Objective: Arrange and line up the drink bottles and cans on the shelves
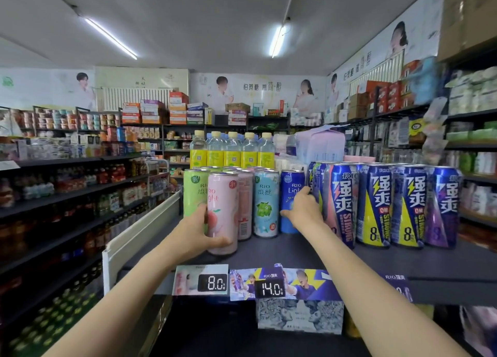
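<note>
Price tags: two tags, one reading 8.0 [212,282] and one reading 14.0 [272,289], are sitting on the front edge of the shelf [376,262], closest to the camera
Left hand: the left hand [200,238] is wrapping around the pink can [223,212], with the thumb curling across the bottom front of it
Pink can: it is standing up near the front left of the shelf, in front of the other thin cans
Right hand: the right hand [302,211] is curling its fingers around the blue can [291,195], and the thumb is sticking out to the left
Blue can: it is standing up between the light blue can [266,203] and the big cans
Green can: the green can [195,190] is standing just behind the pink one, to its left
Big cans: a row of big blue cans [376,206] is filling the right side of the shelf
Bottles: five bottles with yellow labels [232,152] are lining up at the back
</note>
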Motion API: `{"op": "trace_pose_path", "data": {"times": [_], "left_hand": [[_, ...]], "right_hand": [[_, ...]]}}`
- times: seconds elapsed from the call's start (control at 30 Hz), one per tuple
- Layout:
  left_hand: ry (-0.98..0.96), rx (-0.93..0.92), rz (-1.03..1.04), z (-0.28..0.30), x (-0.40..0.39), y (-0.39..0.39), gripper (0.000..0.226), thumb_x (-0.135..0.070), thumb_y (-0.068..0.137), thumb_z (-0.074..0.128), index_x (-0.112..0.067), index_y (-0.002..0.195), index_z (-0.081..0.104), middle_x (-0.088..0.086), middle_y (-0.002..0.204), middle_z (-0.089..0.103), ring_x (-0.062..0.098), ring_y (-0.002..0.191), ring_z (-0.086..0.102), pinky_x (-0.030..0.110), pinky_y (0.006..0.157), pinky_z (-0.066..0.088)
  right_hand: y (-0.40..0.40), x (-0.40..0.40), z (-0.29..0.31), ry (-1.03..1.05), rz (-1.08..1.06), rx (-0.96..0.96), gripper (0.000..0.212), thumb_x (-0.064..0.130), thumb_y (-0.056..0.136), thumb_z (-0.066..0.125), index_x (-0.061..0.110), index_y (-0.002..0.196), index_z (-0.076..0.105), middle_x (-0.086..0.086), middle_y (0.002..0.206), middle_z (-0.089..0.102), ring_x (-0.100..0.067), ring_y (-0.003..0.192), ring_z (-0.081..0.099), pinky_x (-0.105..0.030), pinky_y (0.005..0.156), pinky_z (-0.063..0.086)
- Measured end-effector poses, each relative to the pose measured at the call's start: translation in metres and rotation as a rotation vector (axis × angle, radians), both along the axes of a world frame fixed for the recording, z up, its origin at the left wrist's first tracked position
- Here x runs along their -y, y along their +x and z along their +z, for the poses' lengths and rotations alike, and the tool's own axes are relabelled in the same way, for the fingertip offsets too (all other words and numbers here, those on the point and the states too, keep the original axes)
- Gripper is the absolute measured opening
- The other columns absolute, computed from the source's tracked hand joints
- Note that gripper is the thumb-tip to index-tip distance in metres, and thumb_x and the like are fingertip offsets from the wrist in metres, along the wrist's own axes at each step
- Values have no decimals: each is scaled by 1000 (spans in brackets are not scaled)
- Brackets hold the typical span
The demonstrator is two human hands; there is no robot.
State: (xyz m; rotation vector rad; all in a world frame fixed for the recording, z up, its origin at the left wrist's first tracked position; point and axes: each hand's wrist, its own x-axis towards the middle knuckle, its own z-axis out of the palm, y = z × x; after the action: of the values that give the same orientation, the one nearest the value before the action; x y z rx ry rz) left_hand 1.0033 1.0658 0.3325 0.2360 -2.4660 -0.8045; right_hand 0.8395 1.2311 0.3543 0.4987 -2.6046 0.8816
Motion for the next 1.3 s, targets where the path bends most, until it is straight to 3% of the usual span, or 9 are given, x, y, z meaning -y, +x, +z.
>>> {"op": "trace_pose_path", "data": {"times": [0.1,0.2,0.37,0.53,0.6,0.8,1.03,1.17,1.3], "left_hand": [[17,58,-72,0,5,4,48,-24,70,80,-31,97,40,-17,96,53,0,78,56,11,64,43],[35,75,-108,-3,12,5,58,-21,68,81,-29,111,42,-9,112,58,2,83,63,19,76,52],[-24,27,-98,-4,4,-2,64,-24,65,83,-22,117,45,-9,111,57,11,95,61,25,86,50],[-39,1,-131,-4,-31,-31,65,-23,66,83,-14,120,48,-2,113,59,14,91,62,23,82,48],[-66,-42,-150,-6,-47,-40,64,-21,68,81,-13,123,48,-5,110,57,12,93,58,16,77,42],[-65,-67,-209,-5,-48,-44,54,-10,79,70,-18,128,50,-1,107,64,11,84,62,14,79,48],[-30,-588,142,10,-18,-8,22,-2,84,58,-11,105,60,-2,93,63,12,81,60,18,73,47],[-9,-641,302,9,4,0,49,-7,78,69,-5,121,46,8,111,49,19,101,47,26,86,38],[140,-336,276,-1,21,-8,85,-15,73,76,-4,140,25,17,139,39,29,126,40,36,102,32]], "right_hand": [[-12,6,0,-32,25,24,77,23,80,72,-7,132,24,-26,130,46,-41,114,51,-45,90,47],[-16,4,-2,-49,58,54,77,18,79,73,-6,133,23,-26,130,46,-41,115,50,-47,92,47],[-4,-20,-10,-13,158,-47,45,6,83,62,-2,122,42,-20,120,54,-34,109,55,-38,91,46],[37,-42,4,-547,596,406,45,-2,85,60,6,127,46,-12,120,57,-20,100,58,-34,88,51],[46,-44,8,-583,673,481,46,2,86,62,9,129,45,-8,120,56,-19,106,58,-35,89,51],[51,-28,3,-382,455,202,72,27,71,80,17,128,38,-1,128,53,-16,111,54,-34,93,48],[43,-24,7,-191,118,-2,72,25,79,73,3,130,27,-18,129,47,-35,116,51,-40,87,45],[51,-23,12,-98,53,-152,92,24,81,70,5,145,8,-20,141,30,-36,127,39,-40,99,37],[73,-16,30,-71,159,-480,65,24,87,63,11,140,28,-10,143,27,-25,133,27,-32,104,31]]}}
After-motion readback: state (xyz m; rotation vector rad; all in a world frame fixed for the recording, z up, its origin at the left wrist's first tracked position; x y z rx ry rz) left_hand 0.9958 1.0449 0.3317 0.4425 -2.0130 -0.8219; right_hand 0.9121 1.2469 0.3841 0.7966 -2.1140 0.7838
